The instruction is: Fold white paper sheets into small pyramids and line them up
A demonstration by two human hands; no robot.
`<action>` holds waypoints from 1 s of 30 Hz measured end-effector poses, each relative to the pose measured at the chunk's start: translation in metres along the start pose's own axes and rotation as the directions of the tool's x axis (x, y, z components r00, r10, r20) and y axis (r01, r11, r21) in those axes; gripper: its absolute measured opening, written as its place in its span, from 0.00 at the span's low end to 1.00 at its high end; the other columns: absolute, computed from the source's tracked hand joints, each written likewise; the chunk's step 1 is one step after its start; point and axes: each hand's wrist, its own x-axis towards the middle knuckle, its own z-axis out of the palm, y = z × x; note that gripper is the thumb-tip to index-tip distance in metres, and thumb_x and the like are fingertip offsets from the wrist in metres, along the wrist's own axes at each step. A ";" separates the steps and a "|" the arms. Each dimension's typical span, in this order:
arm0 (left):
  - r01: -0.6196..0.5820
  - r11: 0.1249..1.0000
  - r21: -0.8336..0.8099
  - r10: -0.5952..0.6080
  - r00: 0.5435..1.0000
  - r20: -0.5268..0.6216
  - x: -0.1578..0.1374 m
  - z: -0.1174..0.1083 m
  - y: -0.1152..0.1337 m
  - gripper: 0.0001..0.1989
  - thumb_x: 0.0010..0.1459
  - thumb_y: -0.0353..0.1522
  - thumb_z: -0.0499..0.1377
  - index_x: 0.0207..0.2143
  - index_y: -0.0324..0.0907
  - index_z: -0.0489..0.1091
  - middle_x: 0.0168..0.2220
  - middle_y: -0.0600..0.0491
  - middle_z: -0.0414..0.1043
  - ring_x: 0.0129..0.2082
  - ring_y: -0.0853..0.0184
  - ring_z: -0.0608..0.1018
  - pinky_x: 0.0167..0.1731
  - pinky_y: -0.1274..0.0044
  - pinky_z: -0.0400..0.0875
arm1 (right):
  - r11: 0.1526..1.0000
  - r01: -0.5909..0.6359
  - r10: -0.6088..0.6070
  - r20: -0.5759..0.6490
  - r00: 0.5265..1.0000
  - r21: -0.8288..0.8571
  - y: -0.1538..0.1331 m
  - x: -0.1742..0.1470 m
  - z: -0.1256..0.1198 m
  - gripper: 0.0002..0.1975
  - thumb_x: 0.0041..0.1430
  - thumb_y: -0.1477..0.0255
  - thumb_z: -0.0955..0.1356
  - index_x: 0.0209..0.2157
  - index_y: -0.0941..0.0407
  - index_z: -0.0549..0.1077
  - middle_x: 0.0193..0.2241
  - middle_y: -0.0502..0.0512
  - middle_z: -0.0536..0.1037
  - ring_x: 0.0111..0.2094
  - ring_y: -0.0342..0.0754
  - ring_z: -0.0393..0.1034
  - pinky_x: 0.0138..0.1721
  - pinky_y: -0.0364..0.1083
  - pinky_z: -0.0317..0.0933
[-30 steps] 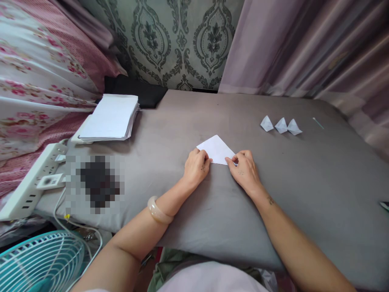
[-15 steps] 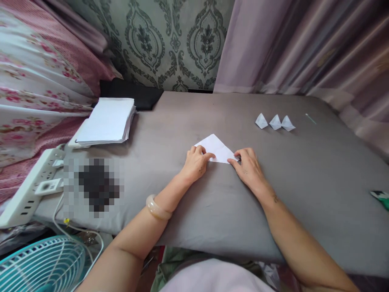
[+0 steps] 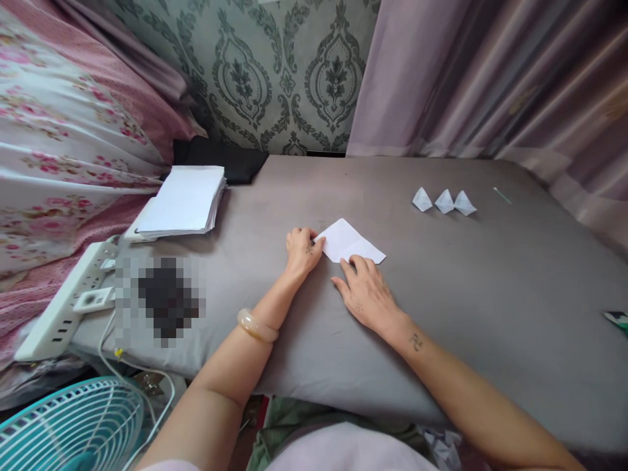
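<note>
A sheet of white paper, folded into a pointed, many-sided shape, lies flat on the grey-covered table. My left hand is closed on the paper's left corner, thumb on top and fingers curled at the edge. The fingertips of my right hand touch the near edge of the paper, with the thumb spread away to the left on the cloth. A pale bangle sits on my left forearm.
Three small folded paper shapes stand in a row at the back right, near a thin cotton swab. To the left are a stack of white paper, a power strip and a blurred dark patch. A turquoise fan stands at the lower left.
My right hand has left the paper's right corner and moved left to the middle of the near edge. My left hand has shifted left to the left corner.
</note>
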 end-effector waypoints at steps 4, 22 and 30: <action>0.054 0.992 -0.116 -0.048 0.997 0.056 -0.006 -0.009 -0.002 0.05 0.55 0.32 0.55 0.30 0.41 0.68 0.32 0.50 0.72 0.35 0.64 0.73 0.39 0.72 0.67 | 0.998 0.004 -0.002 -0.022 1.000 0.063 0.007 0.003 0.004 0.22 0.66 0.64 0.60 0.55 0.62 0.68 0.51 0.69 0.69 0.51 0.61 0.62 0.50 0.57 0.63; -0.282 0.958 -0.042 0.274 0.871 0.407 -0.048 -0.040 0.012 0.20 0.50 0.25 0.55 0.46 0.43 0.72 0.40 0.48 0.68 0.37 0.64 0.72 0.38 0.73 0.69 | 0.938 0.157 -0.136 -0.090 0.987 0.308 0.056 0.021 0.009 0.14 0.65 0.73 0.60 0.42 0.55 0.77 0.44 0.57 0.76 0.47 0.52 0.64 0.48 0.52 0.64; -0.639 0.728 0.248 0.586 0.768 0.260 -0.046 -0.033 0.015 0.16 0.58 0.24 0.52 0.43 0.46 0.74 0.57 0.45 0.61 0.57 0.53 0.60 0.54 0.61 0.53 | 0.933 0.195 -0.202 -0.011 0.979 0.303 0.061 0.012 -0.008 0.19 0.61 0.79 0.60 0.47 0.53 0.77 0.50 0.56 0.77 0.52 0.53 0.67 0.53 0.57 0.64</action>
